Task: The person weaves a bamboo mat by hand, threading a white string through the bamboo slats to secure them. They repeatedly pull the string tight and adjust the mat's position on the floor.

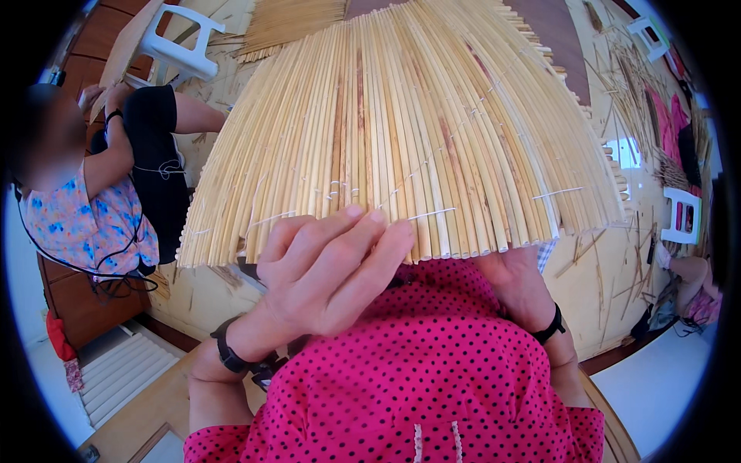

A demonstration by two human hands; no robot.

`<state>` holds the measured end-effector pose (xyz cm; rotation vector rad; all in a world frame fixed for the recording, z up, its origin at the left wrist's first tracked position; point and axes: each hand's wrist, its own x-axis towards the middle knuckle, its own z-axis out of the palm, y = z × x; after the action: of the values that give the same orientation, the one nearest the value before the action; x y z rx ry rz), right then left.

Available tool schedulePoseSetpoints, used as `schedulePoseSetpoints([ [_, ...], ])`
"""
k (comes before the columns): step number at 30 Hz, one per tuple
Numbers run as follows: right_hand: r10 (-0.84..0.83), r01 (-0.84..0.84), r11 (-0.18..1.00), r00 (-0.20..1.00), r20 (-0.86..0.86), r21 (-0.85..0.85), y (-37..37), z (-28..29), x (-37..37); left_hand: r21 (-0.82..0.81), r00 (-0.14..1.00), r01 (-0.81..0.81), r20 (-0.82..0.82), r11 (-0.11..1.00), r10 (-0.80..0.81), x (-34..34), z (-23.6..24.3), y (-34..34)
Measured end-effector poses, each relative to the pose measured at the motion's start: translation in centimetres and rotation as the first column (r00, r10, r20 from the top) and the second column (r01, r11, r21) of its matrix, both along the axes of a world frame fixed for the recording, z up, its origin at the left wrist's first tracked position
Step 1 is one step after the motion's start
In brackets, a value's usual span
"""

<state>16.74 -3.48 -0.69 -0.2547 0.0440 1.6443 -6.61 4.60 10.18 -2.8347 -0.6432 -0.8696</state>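
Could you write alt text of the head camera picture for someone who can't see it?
A person in a pink dotted top holds a mat of pale reed sticks tied with thread, left hand on its near edge, right hand under it. Another person sits at left beside a white plastic stool.

A craft workshop: reed mats (401,131), scattered reed stalks (617,85) on the floor.

The pale floor (602,285) carries loose reed scraps (617,85). Beyond the reed mat (417,131) stands a white plastic stool (179,40). Another white stool (682,216) stands right of the mat.
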Motion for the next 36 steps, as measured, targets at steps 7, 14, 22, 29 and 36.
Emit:
schedulePoseSetpoints([
  [7, 0.000, 0.003, 1.000, 0.983, 0.182, -0.015, 2.6, 4.8, -0.9, -0.009, 0.999, -0.016, -0.038, 1.000, 0.016, 0.4, 4.8, 2.4],
  [14, -0.312, 0.165, 0.935, 0.804, 0.506, 0.314, 10.2, 12.9, -1.9, -0.407, 0.922, -0.215, 0.215, 0.888, 0.322, 1.5, 11.7, 9.4],
  [22, -0.543, 0.269, 0.810, 0.682, 0.490, 0.521, 15.0, 15.6, -3.1, -0.512, 0.916, -0.203, 0.202, 0.835, 0.347, 1.4, 12.0, 12.4],
  [29, -0.597, 0.168, 0.795, 0.381, 0.706, 0.582, 16.4, 14.5, -4.0, -0.617, 0.891, -0.163, 0.243, 0.770, 0.383, 2.2, 11.7, 13.0],
  [36, -0.562, 0.155, 0.826, 0.155, 0.813, 0.542, 16.0, 15.2, -4.2, -0.612, 0.900, -0.193, 0.201, 0.767, 0.387, 2.8, 12.4, 13.1],
])
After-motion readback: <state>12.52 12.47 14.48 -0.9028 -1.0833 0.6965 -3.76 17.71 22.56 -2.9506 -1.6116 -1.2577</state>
